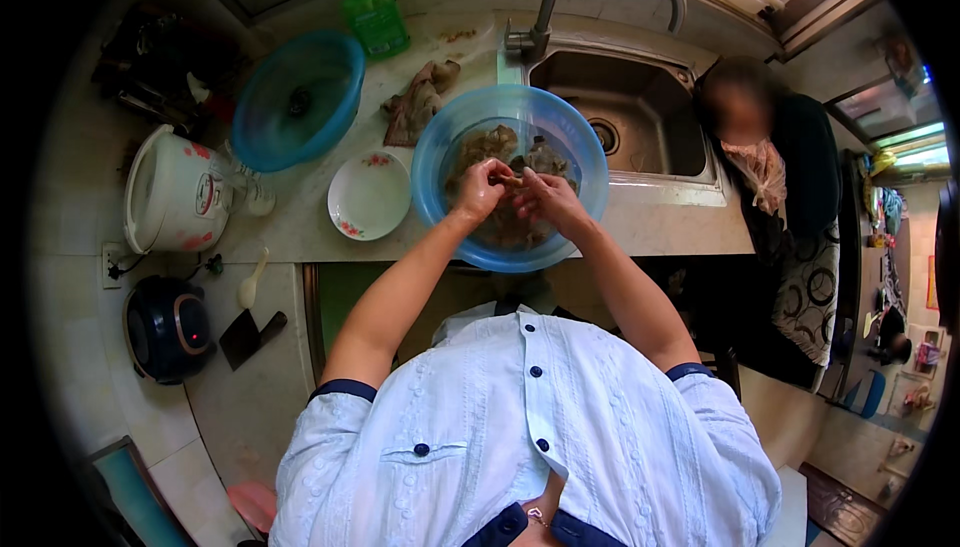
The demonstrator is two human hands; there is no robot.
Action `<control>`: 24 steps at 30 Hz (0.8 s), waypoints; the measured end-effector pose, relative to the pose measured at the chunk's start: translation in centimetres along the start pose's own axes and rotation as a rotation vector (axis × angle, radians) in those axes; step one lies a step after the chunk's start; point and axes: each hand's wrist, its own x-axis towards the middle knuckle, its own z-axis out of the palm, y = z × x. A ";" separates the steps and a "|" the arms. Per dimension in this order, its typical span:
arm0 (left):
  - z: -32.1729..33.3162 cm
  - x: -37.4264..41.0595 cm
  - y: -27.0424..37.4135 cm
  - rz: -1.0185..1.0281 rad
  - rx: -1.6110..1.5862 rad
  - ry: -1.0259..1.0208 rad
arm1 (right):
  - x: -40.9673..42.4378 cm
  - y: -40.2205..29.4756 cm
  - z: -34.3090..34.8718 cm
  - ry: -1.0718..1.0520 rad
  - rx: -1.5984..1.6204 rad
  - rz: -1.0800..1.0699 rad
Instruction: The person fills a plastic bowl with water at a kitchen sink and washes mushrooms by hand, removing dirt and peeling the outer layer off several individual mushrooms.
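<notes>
A translucent blue plastic basin with water and soaked brownish pieces stands at the counter's front edge, beside the sink. Over it my left hand pinches one end of a small brown piece. My right hand holds the other end between thumb and fingers. Grey-brown pieces lie in the basin behind my right hand. What the brown pieces are I cannot tell. Left of the basin are a white bowl with red flowers and a crumpled cloth.
A steel sink with a faucet is at the right. Another person is beyond it. A second blue basin, a green pump bottle and a white rice cooker stand left; a cleaver lies on a lower surface.
</notes>
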 end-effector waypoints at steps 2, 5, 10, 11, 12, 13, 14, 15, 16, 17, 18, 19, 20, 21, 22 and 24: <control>0.8 -0.8 -0.1 -0.025 -0.161 -0.039 | 0.0 0.1 -0.1 -0.021 0.042 -0.039; 1.7 -2.1 1.7 -0.050 -0.422 -0.060 | 0.5 1.2 -0.7 0.055 -0.014 -0.160; 1.4 -2.5 1.7 -0.155 -0.466 -0.007 | 0.7 1.4 -0.8 0.003 -0.027 -0.206; 1.2 -2.5 1.5 -0.148 -0.414 0.011 | 0.6 1.3 -0.8 -0.006 -0.047 -0.205; 1.1 -2.5 1.4 -0.140 -0.364 0.029 | 0.4 1.1 -0.6 0.012 -0.041 -0.194; 1.1 -2.5 1.2 -0.132 -0.313 0.047 | 0.3 0.9 -0.4 0.030 -0.035 -0.182; 1.1 -2.4 1.1 -0.130 -0.300 0.060 | 0.1 0.6 -0.3 0.048 -0.029 -0.171; 1.1 -2.4 1.0 -0.129 -0.289 0.073 | 0.0 0.4 -0.1 0.055 -0.051 -0.163; 1.2 -2.4 1.0 -0.129 -0.278 0.087 | -0.1 0.3 0.0 0.062 -0.073 -0.156; 1.3 -2.4 0.9 -0.113 -0.267 0.085 | -0.1 0.3 0.1 0.068 -0.095 -0.148; 1.2 -2.4 1.0 -0.095 -0.252 0.084 | 0.0 0.3 0.0 0.059 -0.145 -0.176; 1.2 -2.4 1.0 -0.078 -0.238 0.083 | 0.1 0.5 -0.1 0.050 -0.195 -0.203; 1.3 -2.4 1.0 -0.070 -0.237 0.090 | 0.3 0.7 -0.2 0.041 -0.246 -0.232; 1.3 -2.5 1.2 -0.061 -0.236 0.096 | 0.5 0.9 -0.2 0.068 -0.296 -0.241; 1.4 -2.4 1.3 -0.052 -0.236 0.101 | 0.7 1.1 -0.2 0.096 -0.347 -0.251; 1.4 -2.4 1.3 -0.044 -0.237 0.089 | 0.9 1.4 -0.3 0.118 -0.407 -0.265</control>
